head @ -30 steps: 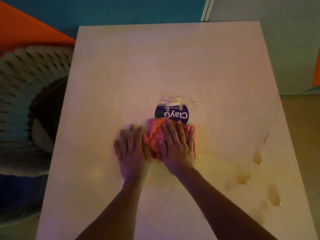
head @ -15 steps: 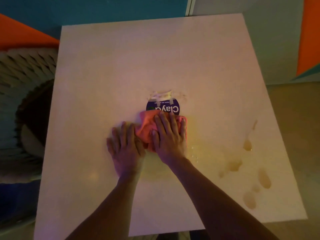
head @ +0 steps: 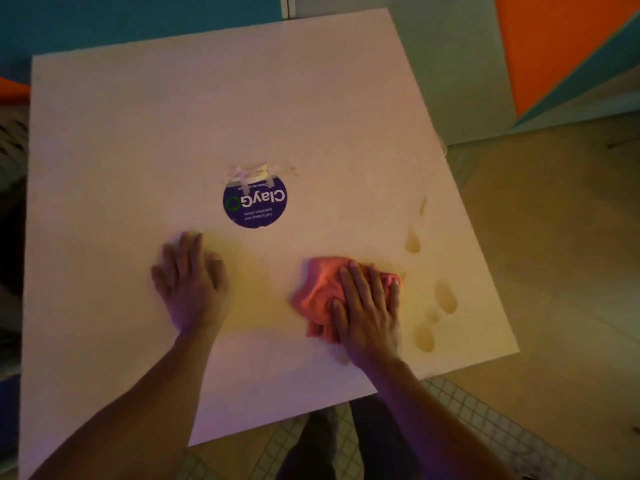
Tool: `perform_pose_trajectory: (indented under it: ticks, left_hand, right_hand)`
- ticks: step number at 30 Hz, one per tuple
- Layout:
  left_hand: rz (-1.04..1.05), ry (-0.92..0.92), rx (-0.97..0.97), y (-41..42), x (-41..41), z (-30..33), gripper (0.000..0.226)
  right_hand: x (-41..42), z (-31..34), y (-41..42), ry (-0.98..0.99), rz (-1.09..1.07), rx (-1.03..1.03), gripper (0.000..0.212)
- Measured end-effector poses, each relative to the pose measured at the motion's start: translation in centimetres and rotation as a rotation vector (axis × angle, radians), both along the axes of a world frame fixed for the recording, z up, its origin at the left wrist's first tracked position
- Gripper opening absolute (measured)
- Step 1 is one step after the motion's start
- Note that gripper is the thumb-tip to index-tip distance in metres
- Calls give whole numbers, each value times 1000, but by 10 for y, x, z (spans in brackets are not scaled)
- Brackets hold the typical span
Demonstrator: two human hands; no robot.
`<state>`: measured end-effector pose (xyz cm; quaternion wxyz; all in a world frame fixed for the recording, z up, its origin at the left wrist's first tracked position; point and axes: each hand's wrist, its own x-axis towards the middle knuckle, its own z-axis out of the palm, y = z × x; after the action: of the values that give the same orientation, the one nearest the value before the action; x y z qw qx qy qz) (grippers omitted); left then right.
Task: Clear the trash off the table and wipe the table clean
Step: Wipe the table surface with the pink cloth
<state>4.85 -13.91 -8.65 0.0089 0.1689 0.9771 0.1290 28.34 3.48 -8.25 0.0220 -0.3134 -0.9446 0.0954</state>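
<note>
A crumpled pink cloth [head: 317, 292] lies on the white square table [head: 138, 133], right of centre near the front edge. My right hand [head: 367, 313] presses flat on the cloth, fingers spread over it. My left hand [head: 192, 285] rests flat on the bare tabletop, apart from the cloth, fingers apart and holding nothing. Several yellowish liquid puddles [head: 446, 297] sit on the table just right of the cloth. A wet sheen shows between my hands.
A round dark-blue "ClayGo" sticker [head: 255, 204] is fixed at the table's middle, with torn tape residue [head: 254, 171] above it. A woven chair [head: 10, 140] stands at the left edge. The table's right and front edges drop to the tiled floor [head: 554, 271].
My right hand has slid the cloth rightward and toward me, away from the sticker, uncovering it. My left hand has come off the cloth and stays flat on the table.
</note>
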Motion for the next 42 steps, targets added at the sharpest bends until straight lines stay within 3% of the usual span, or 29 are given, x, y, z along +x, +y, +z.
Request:
perform_pose_trajectory:
  ticks: [8,13,26,34,42]
  left_hand:
    - [-237,39,62,76,62,4,50]
    - [-203,36,-13,124,76,-1,49]
    - [-183,52,-97,128,79,-1,56]
    - [-179,73,-95,127,79,-3,55]
    - [-193,121,-67,129,76,-7,51]
  right_hand:
    - [-27,0,80,30,-101,73,57]
    - [-49,-5,135,69,-125,120,56]
    - [-117,-13,265,57,-6,114,58]
    - [-112,-16,261,83,-18,75,58]
    - [-37,-14,214,62,13,71,58]
